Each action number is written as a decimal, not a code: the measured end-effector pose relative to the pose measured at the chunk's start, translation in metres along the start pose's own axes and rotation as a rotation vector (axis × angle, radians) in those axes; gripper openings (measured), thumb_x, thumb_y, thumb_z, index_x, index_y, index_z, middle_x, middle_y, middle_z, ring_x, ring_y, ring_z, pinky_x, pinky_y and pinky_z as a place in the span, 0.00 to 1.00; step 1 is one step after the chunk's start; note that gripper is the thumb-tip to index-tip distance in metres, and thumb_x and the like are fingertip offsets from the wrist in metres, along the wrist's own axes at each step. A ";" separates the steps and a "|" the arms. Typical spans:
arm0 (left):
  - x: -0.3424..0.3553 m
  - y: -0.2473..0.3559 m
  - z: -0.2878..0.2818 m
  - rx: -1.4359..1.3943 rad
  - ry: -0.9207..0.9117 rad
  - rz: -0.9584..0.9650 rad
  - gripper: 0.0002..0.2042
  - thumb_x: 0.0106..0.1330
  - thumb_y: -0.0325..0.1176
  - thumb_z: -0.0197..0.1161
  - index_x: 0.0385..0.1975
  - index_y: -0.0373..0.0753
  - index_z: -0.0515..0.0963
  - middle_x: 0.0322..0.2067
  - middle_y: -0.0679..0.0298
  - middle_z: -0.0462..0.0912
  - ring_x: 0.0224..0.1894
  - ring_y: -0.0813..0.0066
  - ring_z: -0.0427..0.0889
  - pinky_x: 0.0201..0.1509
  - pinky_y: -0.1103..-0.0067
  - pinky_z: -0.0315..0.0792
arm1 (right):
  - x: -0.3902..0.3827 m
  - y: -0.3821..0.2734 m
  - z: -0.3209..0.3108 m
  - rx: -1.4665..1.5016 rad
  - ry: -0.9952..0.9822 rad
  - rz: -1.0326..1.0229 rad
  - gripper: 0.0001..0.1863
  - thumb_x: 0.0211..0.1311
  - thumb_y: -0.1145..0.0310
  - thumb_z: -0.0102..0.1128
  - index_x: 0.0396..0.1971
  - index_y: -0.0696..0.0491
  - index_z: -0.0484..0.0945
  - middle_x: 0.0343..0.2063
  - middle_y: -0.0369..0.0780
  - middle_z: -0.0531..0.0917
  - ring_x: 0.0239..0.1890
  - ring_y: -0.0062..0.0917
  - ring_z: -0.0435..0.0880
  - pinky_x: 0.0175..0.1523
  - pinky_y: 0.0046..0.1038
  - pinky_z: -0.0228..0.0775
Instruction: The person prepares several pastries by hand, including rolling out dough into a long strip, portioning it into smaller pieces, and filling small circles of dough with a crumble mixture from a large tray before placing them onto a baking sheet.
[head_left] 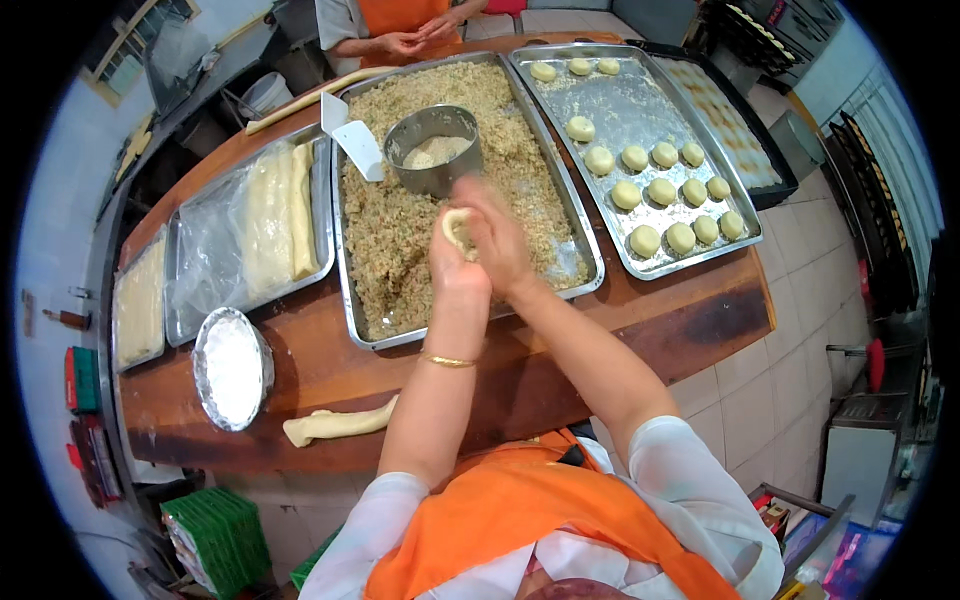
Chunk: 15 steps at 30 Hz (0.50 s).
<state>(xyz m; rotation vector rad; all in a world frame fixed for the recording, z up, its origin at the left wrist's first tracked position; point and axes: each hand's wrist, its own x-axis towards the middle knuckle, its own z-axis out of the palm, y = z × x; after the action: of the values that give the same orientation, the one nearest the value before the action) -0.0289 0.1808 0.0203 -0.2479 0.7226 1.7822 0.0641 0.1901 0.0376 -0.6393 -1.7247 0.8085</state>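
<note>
Over the large tray of crumbly filling (pixel 395 225), my left hand (pixel 452 260) cups a small hollowed piece of dough (pixel 457 228). My right hand (pixel 500 238) closes round the same piece from the right, its fingertips smeared by motion. Whatever lies inside the dough is mostly hidden. Just beyond my hands, a round steel bowl (pixel 470 172) with pale crumbly stuff in it sits on the filling. White scrapers (pixel 358 148) lie at its left. Near the table's front edge rests a short dough roll (pixel 340 422).
At the right, a metal tray (pixel 640 105) carries several round dough balls (pixel 661 191); a dark-rimmed tray (pixel 780 192) stands beyond. To the left are a tray of plastic-covered dough strips (pixel 272 215) and a bowl of white powder (pixel 233 368). Another person's hands (pixel 420 36) are across the table.
</note>
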 end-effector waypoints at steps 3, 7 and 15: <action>-0.015 0.013 -0.010 -0.145 -0.121 -0.163 0.11 0.73 0.39 0.55 0.36 0.38 0.77 0.33 0.61 0.82 0.36 0.66 0.82 0.41 0.70 0.80 | 0.000 -0.003 -0.020 -0.138 -0.071 0.126 0.22 0.71 0.59 0.49 0.59 0.55 0.76 0.61 0.48 0.75 0.66 0.42 0.69 0.69 0.38 0.58; -0.033 0.015 0.001 -0.163 -0.080 -0.158 0.10 0.74 0.38 0.56 0.40 0.38 0.78 0.38 0.59 0.82 0.41 0.64 0.82 0.46 0.66 0.80 | 0.014 -0.024 -0.038 0.142 -0.127 0.151 0.30 0.68 0.61 0.58 0.68 0.52 0.67 0.61 0.45 0.75 0.66 0.37 0.69 0.69 0.36 0.60; 0.013 -0.002 -0.047 -0.137 -0.180 -0.122 0.12 0.74 0.45 0.57 0.42 0.44 0.78 0.40 0.64 0.82 0.44 0.66 0.80 0.53 0.67 0.78 | -0.012 -0.020 -0.019 0.221 -0.364 0.313 0.26 0.65 0.69 0.60 0.63 0.51 0.71 0.52 0.40 0.81 0.54 0.26 0.79 0.60 0.29 0.70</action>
<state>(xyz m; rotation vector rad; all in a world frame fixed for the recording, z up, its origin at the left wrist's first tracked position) -0.0403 0.1645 -0.0238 -0.2157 0.4488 1.7138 0.0848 0.1724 0.0502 -0.6470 -1.8446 1.3850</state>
